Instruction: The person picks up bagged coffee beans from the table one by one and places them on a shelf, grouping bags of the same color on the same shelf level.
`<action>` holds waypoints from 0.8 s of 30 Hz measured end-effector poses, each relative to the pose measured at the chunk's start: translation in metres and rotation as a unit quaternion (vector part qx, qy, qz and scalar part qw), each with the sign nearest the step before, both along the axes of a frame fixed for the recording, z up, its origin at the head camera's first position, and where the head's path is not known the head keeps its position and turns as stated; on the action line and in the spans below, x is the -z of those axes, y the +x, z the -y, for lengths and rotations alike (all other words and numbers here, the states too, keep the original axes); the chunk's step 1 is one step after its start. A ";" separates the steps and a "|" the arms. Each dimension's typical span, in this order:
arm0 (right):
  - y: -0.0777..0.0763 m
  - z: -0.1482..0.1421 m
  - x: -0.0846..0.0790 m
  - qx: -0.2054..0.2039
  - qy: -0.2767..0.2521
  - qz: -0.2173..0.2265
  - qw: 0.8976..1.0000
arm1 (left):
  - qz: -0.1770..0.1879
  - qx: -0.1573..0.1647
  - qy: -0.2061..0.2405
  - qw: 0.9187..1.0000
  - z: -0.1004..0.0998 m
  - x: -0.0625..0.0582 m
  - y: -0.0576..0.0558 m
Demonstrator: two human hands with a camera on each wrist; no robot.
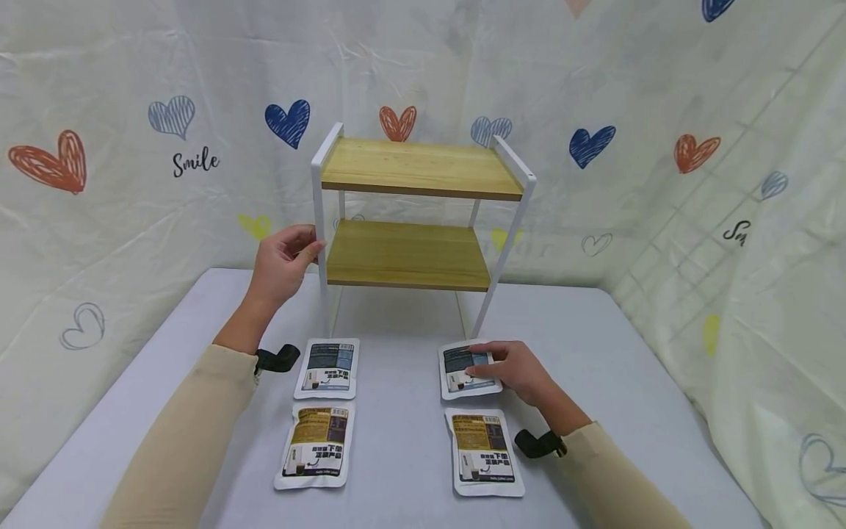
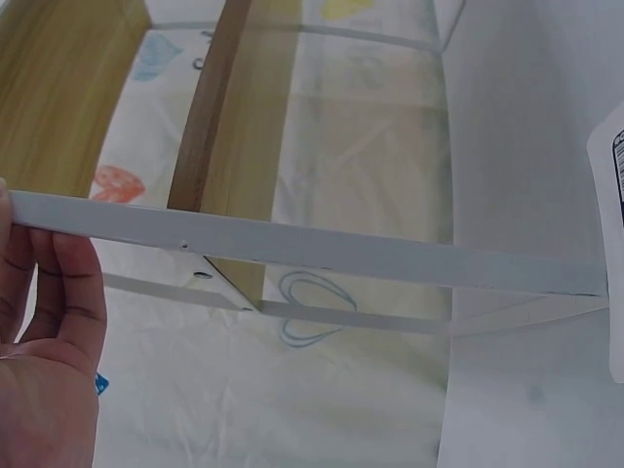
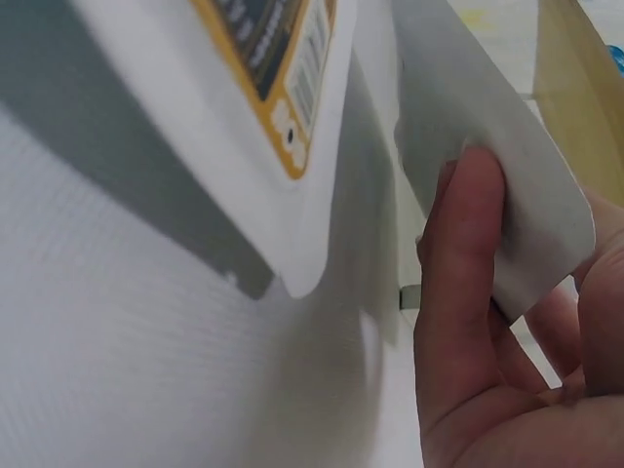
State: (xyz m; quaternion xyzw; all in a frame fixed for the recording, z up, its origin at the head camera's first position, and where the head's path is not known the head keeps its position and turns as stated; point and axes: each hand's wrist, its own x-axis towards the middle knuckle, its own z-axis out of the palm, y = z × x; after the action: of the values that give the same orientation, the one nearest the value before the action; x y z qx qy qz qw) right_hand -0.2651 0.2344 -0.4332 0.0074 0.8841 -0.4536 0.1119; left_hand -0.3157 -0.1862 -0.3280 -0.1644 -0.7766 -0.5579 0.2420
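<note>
A two-tier rack with wooden boards (image 1: 423,167) and white metal side frames stands at the back of the table. My left hand (image 1: 283,263) holds its front left post (image 2: 351,244) between thumb and fingers, just below the upper board. In front of the rack's right leg, my right hand (image 1: 521,372) pinches a blue-labelled white pouch (image 1: 456,367) by its right side. In the right wrist view, that pouch's plain back (image 3: 531,185) faces the camera, with fingers against it. A yellow-labelled pouch (image 1: 485,452) lies just nearer than the held one.
On the left of the table (image 1: 399,441) lie another blue-labelled pouch (image 1: 328,369) and, nearer, another yellow-labelled pouch (image 1: 316,450). A lower wooden board (image 1: 406,253) spans the rack. Behind hangs a white curtain (image 1: 410,66) printed with hearts.
</note>
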 end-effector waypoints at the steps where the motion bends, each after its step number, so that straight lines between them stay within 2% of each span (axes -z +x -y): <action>1: 0.001 0.000 -0.001 0.000 -0.007 0.002 1.000 | 0.001 0.000 -0.001 1.000 0.000 0.000 0.000; 12: 0.006 -0.001 -0.008 0.008 -0.056 0.008 0.998 | 0.001 0.009 0.003 1.000 0.000 0.000 -0.001; 24: 0.011 -0.002 -0.022 -0.011 -0.077 -0.021 0.997 | -0.002 0.007 0.000 1.000 0.001 0.000 0.000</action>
State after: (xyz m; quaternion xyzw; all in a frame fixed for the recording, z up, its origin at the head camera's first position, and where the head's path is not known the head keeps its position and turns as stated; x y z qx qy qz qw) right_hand -0.2538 0.2361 -0.4115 -0.0205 0.8489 -0.5189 0.0983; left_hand -0.3161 -0.1870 -0.3280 -0.1709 -0.7751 -0.5591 0.2398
